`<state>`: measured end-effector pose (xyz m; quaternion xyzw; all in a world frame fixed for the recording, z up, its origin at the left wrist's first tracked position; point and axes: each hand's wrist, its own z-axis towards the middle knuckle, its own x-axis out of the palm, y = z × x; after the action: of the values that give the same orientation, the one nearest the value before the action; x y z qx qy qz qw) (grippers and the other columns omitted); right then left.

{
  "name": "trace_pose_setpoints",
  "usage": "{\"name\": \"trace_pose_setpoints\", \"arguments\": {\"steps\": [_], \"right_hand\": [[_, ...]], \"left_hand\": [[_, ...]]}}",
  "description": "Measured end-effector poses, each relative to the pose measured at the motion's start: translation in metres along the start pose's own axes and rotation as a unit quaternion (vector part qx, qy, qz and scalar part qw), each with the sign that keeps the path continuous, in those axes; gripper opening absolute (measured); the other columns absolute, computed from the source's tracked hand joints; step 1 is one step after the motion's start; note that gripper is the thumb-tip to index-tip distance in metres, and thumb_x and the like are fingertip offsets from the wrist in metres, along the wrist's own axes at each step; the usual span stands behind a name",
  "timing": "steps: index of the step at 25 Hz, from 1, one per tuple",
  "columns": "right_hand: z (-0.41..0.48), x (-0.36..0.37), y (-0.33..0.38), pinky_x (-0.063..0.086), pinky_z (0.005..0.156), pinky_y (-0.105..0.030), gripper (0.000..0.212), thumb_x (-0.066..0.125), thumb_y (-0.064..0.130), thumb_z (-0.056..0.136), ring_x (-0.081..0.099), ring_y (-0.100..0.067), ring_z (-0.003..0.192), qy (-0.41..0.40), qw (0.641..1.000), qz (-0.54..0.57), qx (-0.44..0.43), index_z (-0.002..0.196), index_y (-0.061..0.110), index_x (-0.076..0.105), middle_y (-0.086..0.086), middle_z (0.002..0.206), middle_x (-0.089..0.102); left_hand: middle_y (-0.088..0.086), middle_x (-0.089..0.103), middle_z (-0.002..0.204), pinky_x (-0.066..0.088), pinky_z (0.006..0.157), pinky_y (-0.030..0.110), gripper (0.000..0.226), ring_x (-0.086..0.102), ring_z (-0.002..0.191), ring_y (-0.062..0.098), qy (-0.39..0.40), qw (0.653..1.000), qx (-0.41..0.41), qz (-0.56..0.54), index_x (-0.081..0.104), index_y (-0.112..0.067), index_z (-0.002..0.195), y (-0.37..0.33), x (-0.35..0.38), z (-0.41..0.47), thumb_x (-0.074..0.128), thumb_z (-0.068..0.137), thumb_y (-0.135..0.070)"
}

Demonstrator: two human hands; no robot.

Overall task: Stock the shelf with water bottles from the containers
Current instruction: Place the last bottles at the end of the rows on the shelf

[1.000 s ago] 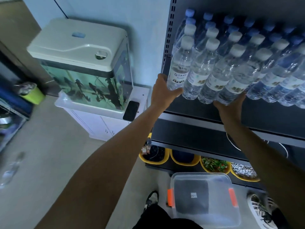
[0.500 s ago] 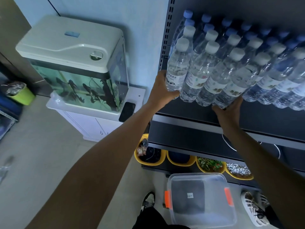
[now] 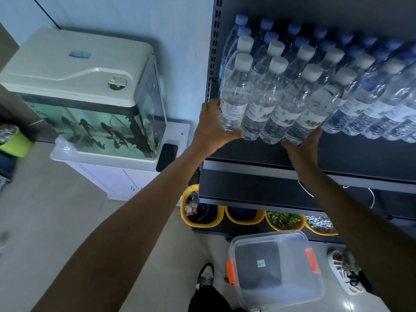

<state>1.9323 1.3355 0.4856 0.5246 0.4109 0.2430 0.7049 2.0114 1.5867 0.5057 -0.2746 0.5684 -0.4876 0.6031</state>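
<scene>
Water bottles on shelf, front row of four clamped between left hand, curled round one end, and right hand, cupping the other. Risk: uneven squeeze, middle ones popping forward off the edge.

Left hand: thumb has slid across under the leftmost front bottle.
Leftmost front bottle: turned, so the logo side no longer faces out.

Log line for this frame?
stage: placing front row | left hand: grips leftmost front bottle | right hand: at base of fourth bottle
</scene>
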Motion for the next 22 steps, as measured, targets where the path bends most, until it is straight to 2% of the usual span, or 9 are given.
{"name": "trace_pose_setpoints", "arguments": {"steps": [1, 3, 7, 10, 12, 14, 20, 22], "right_hand": [[0.001, 0.000, 0.001, 0.048, 0.104, -0.029, 0.095, 0.084, 0.022, 0.077, 0.055, -0.007, 0.127, 0.005, 1.000, 0.000, 0.001, 0.152, 0.025, 0.026, 0.006, 0.145, 0.050], [0.003, -0.001, 0.000, 0.049, 0.105, -0.032, 0.095, 0.084, 0.022, 0.076, 0.054, -0.009, 0.127, 0.012, 1.000, -0.004, -0.001, 0.151, 0.022, 0.027, 0.003, 0.144, 0.050], [0.003, -0.001, -0.004, 0.050, 0.107, -0.042, 0.094, 0.082, 0.023, 0.076, 0.056, -0.012, 0.128, 0.006, 1.000, -0.010, 0.002, 0.151, 0.025, 0.025, 0.004, 0.145, 0.051], [0.001, 0.001, -0.004, 0.049, 0.108, -0.046, 0.093, 0.079, 0.024, 0.079, 0.055, -0.015, 0.127, 0.004, 1.000, -0.028, 0.006, 0.153, 0.026, 0.023, 0.004, 0.146, 0.049], [0.001, 0.001, -0.004, 0.049, 0.107, -0.042, 0.089, 0.078, 0.021, 0.080, 0.055, -0.015, 0.126, 0.006, 0.999, -0.032, 0.000, 0.151, 0.023, 0.025, 0.003, 0.145, 0.049], [0.000, 0.000, -0.003, 0.049, 0.103, -0.037, 0.086, 0.078, 0.020, 0.081, 0.056, -0.013, 0.125, 0.005, 0.999, -0.034, -0.001, 0.150, 0.022, 0.026, 0.003, 0.144, 0.050], [0.003, -0.003, -0.002, 0.049, 0.090, -0.020, 0.072, 0.074, 0.011, 0.086, 0.059, -0.003, 0.116, 0.007, 1.000, -0.001, 0.026, 0.144, 0.021, 0.033, 0.006, 0.137, 0.056], [0.008, -0.007, -0.004, 0.050, 0.095, -0.021, 0.070, 0.074, 0.007, 0.088, 0.059, -0.008, 0.121, 0.021, 0.999, 0.012, 0.041, 0.144, 0.018, 0.034, 0.003, 0.138, 0.057]], "left_hand": [[0.001, 0.047, 0.118, 0.051, 0.090, 0.033, 0.084, 0.049, 0.112, 0.017, -0.038, 0.998, -0.002, 0.044, 0.046, -0.014, 0.128, -0.001, 0.005, -0.001, 0.091, 0.062, -0.038], [0.002, 0.050, 0.115, 0.053, 0.087, 0.036, 0.076, 0.051, 0.108, 0.018, -0.082, 0.996, -0.012, 0.046, 0.050, -0.015, 0.124, 0.001, 0.011, -0.001, 0.088, 0.065, -0.043], [-0.003, 0.064, 0.127, 0.058, 0.093, 0.040, 0.079, 0.066, 0.110, 0.011, -0.052, 0.997, 0.007, -0.065, 0.037, -0.019, 0.140, 0.015, 0.014, -0.006, 0.082, 0.078, -0.040], [0.000, 0.059, 0.128, 0.056, 0.095, 0.041, 0.082, 0.061, 0.116, 0.012, -0.064, 0.994, 0.001, -0.093, 0.036, -0.021, 0.139, 0.014, 0.024, -0.012, 0.086, 0.075, -0.036], [0.001, 0.053, 0.126, 0.051, 0.097, 0.037, 0.083, 0.049, 0.120, 0.015, -0.118, 0.992, -0.002, -0.032, 0.042, -0.019, 0.138, 0.012, 0.031, -0.012, 0.086, 0.071, -0.040], [0.002, 0.053, 0.124, 0.048, 0.096, 0.035, 0.078, 0.044, 0.118, 0.014, -0.139, 0.990, -0.008, -0.008, 0.046, -0.018, 0.138, 0.013, 0.034, -0.011, 0.084, 0.073, -0.038], [-0.005, 0.064, 0.125, 0.058, 0.091, 0.043, 0.065, 0.065, 0.111, 0.014, -0.138, 0.988, -0.008, -0.067, 0.043, -0.025, 0.137, 0.016, 0.036, -0.017, 0.077, 0.082, -0.032], [-0.004, 0.065, 0.124, 0.058, 0.090, 0.044, 0.062, 0.066, 0.109, 0.016, -0.140, 0.987, -0.020, -0.071, 0.043, -0.025, 0.135, 0.015, 0.036, -0.018, 0.075, 0.082, -0.030]]}}
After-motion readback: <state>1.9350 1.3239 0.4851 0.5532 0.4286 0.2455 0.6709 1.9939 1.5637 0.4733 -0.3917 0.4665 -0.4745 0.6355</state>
